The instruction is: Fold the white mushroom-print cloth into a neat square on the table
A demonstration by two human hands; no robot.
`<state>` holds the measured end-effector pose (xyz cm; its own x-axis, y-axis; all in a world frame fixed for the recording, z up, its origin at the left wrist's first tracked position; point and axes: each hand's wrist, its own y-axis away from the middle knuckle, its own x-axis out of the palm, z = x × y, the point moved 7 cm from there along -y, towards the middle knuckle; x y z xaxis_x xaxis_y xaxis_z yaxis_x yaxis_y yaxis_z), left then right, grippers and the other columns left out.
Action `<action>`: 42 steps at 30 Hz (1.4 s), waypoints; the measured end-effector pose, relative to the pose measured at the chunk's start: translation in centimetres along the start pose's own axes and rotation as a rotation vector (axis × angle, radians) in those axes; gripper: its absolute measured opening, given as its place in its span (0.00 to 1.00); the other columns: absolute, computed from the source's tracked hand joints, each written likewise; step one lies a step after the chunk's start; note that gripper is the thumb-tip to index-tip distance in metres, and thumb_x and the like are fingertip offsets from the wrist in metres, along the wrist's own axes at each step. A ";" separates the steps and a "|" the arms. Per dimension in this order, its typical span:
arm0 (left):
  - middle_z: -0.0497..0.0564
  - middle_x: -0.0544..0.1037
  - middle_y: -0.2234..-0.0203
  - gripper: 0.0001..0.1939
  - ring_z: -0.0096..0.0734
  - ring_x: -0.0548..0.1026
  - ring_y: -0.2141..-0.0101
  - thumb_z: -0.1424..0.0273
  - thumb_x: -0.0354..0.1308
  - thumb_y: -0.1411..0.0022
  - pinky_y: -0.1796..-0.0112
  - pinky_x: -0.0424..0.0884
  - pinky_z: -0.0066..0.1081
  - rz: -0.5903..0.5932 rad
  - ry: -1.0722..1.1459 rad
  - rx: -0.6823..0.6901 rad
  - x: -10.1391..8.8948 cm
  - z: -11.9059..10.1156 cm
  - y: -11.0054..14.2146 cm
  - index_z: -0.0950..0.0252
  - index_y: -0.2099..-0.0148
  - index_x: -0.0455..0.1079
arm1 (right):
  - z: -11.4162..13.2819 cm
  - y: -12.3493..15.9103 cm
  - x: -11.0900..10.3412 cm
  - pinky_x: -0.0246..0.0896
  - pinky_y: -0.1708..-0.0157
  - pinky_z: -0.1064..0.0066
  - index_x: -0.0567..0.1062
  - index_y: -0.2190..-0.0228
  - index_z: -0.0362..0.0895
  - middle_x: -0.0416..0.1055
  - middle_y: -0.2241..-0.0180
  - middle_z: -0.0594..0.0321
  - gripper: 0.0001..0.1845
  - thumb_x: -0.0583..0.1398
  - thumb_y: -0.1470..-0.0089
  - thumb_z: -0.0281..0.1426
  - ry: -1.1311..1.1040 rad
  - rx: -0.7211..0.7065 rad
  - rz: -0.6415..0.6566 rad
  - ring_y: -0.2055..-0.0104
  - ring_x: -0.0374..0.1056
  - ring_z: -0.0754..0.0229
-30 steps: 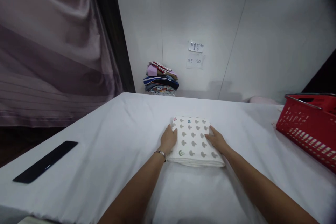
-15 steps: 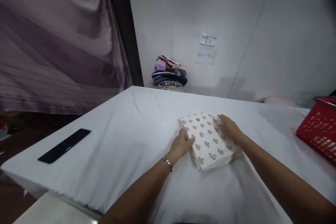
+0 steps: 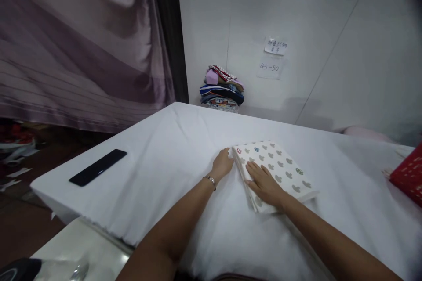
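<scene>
A white folded cloth [image 3: 280,164] with grey mushroom prints, and a few in red, blue and green, lies on the white-covered table [image 3: 171,149]. At its far left corner is my left hand [image 3: 222,163], a bracelet on the wrist, its curled fingers closed on the edge of the layers. Flat on top of the cloth rests my right hand [image 3: 265,184], fingers stretched out near the left edge. Part of the print is hidden under that palm.
A black phone-like slab [image 3: 98,167] lies at the table's left. Beyond the far edge stands a stack of folded fabrics [image 3: 222,90] against the wall. A red basket [image 3: 409,178] is at the right, and a pale stool-like surface [image 3: 79,246] at lower left.
My right hand has moved from the cloth's right side to its top near the left edge. My left hand has slid up to the far left corner. The view has turned slightly left.
</scene>
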<state>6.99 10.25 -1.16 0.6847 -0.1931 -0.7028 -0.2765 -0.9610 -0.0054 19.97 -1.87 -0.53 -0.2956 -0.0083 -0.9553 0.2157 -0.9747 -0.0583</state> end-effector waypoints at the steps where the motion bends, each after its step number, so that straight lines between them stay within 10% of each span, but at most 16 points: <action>1: 0.58 0.66 0.45 0.27 0.39 0.65 0.46 0.69 0.53 0.42 0.48 0.61 0.34 -0.011 -0.027 0.037 -0.1 -0.4 -0.5 0.65 0.40 0.57 | 0.0 0.2 -0.1 0.37 0.38 0.52 0.53 0.38 0.44 0.47 0.36 0.54 0.32 0.44 0.39 0.45 -0.005 0.009 0.003 0.34 0.40 0.53; 33: 0.47 0.80 0.64 0.15 0.30 0.77 0.63 0.78 0.55 0.48 0.59 0.70 0.26 0.122 0.205 0.113 2.1 0.5 -7.3 0.63 0.58 0.76 | 3.1 4.1 2.2 0.42 0.38 0.52 0.51 0.38 0.37 0.44 0.36 0.50 0.36 0.52 0.43 0.39 0.205 -0.063 -0.187 0.34 0.38 0.48; 42: 0.49 0.58 0.38 0.22 0.38 0.51 0.38 0.65 0.50 0.38 0.39 0.43 0.42 0.109 -0.048 0.378 2.3 -5.4 -3.8 0.59 0.42 0.63 | 3.2 4.0 2.4 0.43 0.39 0.51 0.52 0.39 0.35 0.44 0.36 0.48 0.35 0.53 0.43 0.38 0.250 -0.083 -0.219 0.34 0.38 0.47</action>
<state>13.24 12.45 1.10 0.6077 -0.2717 -0.7462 -0.5805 -0.7932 -0.1839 17.16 -6.53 -2.09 -0.1082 0.2642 -0.9584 0.2504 -0.9257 -0.2835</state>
